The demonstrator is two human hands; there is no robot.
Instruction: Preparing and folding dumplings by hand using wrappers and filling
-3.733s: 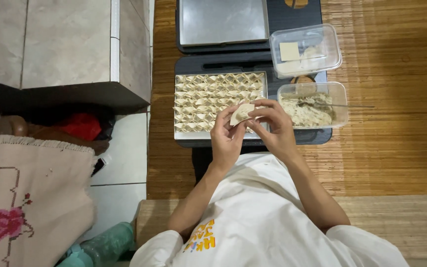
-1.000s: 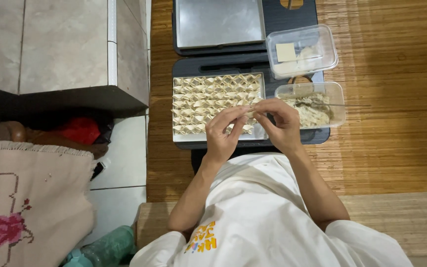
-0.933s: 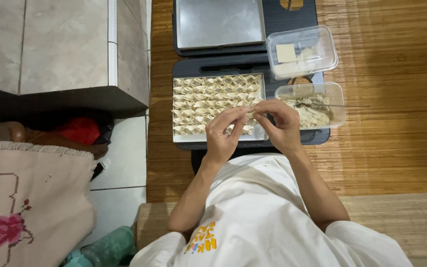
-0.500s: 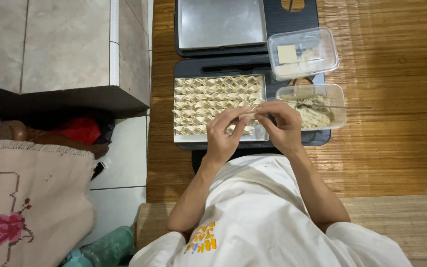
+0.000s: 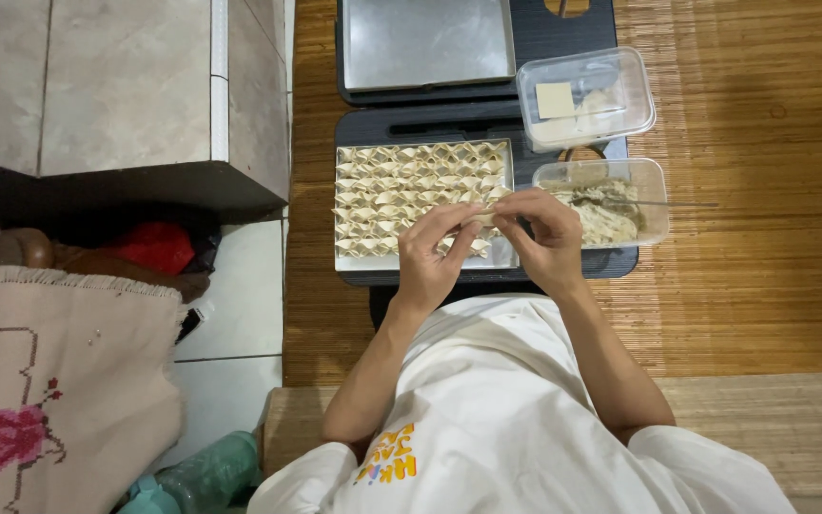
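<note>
Both hands pinch one small dumpling wrapper point(image 5: 483, 216) between them: the left hand point(image 5: 430, 257) and the right hand point(image 5: 546, 238) each close the fingertip grip on it, above the tray of folded dumplings point(image 5: 411, 190). Compared with half a second ago, the hands have hardly moved.

Left hand point(image 5: 433, 255) and right hand point(image 5: 546, 233) pinch one dumpling point(image 5: 483, 218) together above a metal tray point(image 5: 501, 255) of folded dumplings, filling tub point(image 5: 654, 186) beside

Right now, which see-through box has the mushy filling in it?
The clear plastic tub nearest the right hand holds the filling; the farther tub holds flat pale wrappers.
</note>
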